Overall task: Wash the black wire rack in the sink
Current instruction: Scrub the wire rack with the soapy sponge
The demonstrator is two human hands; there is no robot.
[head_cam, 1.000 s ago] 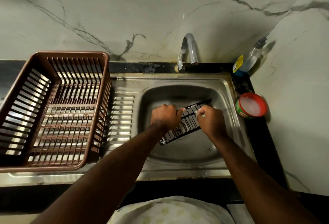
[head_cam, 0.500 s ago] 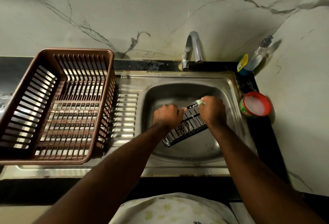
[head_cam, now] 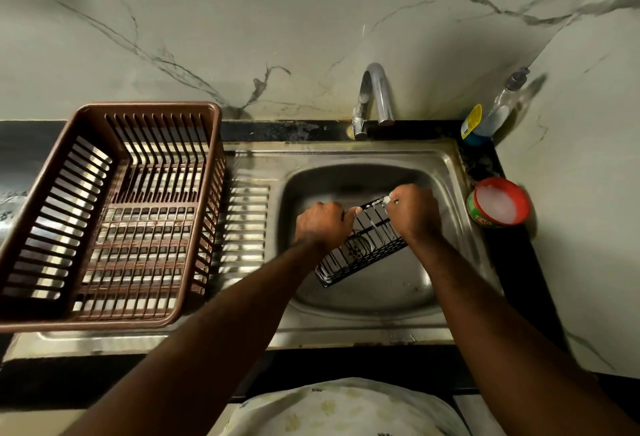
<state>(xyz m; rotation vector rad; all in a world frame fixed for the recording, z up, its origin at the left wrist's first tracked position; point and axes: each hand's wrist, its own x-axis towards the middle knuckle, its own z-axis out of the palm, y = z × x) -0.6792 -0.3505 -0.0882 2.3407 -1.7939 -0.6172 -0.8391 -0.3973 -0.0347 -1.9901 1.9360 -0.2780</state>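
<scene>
- Rack [head_cam: 363, 248]: black wire, lying tilted in the bowl of the sink [head_cam: 450, 165]. Its near end sits low toward the front left and its far end is raised toward the back right. The wet wires glint.
- Left hand [head_cam: 323, 226]: a fist curled round the rack's left long edge, with the thumb tip on the top wire.
- Right hand [head_cam: 414, 212]: fingers curled, pinching a pale pad [head_cam: 389, 198] against the rack's far end. Only a corner of the pad shows past the knuckles.
- Both hands are over the bowl, near each other, with the rack between them.
- Tap [head_cam: 375, 96]: chrome and arched, standing behind the bowl.
- Basket [head_cam: 114, 214]: brown and slatted, on the ribbed draining board left of the bowl.
- Tub [head_cam: 498, 207]: green with a red rim, holding white paste, on the dark counter just right of the sink.
- Bottle [head_cam: 495, 113]: clear with a yellow label, leaning in the corner behind the tub.
</scene>
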